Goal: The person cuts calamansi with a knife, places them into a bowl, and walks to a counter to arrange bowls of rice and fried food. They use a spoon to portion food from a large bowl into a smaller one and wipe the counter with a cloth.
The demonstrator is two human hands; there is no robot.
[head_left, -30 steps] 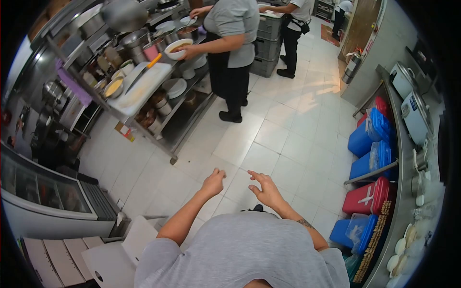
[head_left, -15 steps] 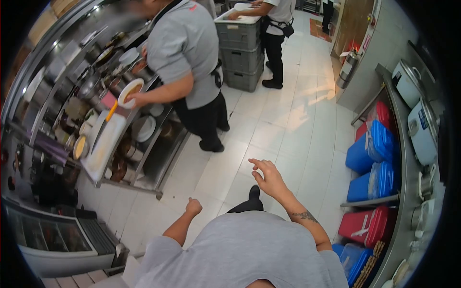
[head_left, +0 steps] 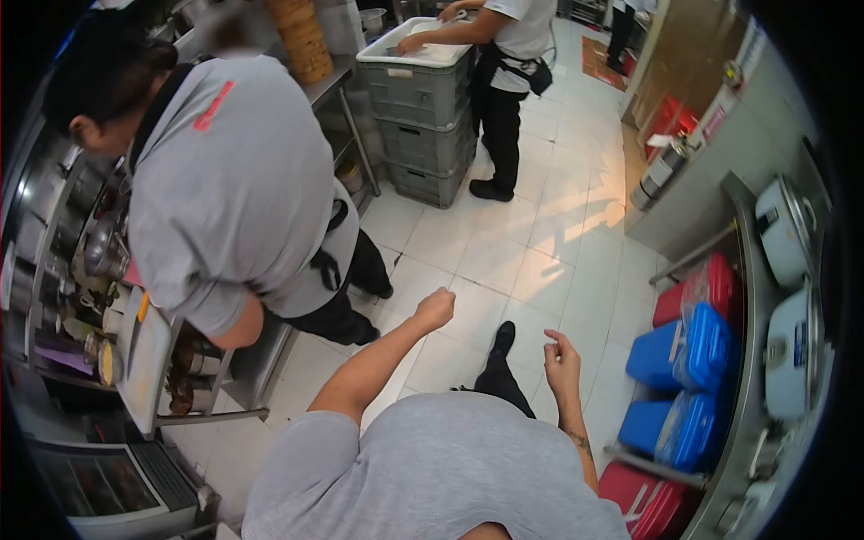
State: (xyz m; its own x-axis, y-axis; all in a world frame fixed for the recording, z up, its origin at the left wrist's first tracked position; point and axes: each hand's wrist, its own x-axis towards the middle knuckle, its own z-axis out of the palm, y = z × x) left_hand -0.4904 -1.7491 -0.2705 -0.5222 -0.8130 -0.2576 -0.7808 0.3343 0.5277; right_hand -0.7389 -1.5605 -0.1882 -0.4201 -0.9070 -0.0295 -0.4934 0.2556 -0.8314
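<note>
My left hand [head_left: 436,309] is closed in a loose fist, swung forward over the white tiled floor [head_left: 504,252], and holds nothing. My right hand [head_left: 562,358] hangs lower at my side, fingers curled and slightly apart, also holding nothing. My dark shoe [head_left: 503,339] steps forward between the two hands. A person in a grey shirt and dark apron [head_left: 236,193] stands close on my left, bent over a metal prep counter [head_left: 148,360].
Stacked grey crates [head_left: 423,108] stand ahead, with another person [head_left: 504,63] working over the top one. Blue [head_left: 688,351] and red [head_left: 706,283] lidded bins sit under the steel counter on the right. Rice cookers [head_left: 792,351] stand on that counter.
I have walked forward along the aisle. My left hand swung forward and up, my right hand dropped back. The person in grey is now much closer on my left.
</note>
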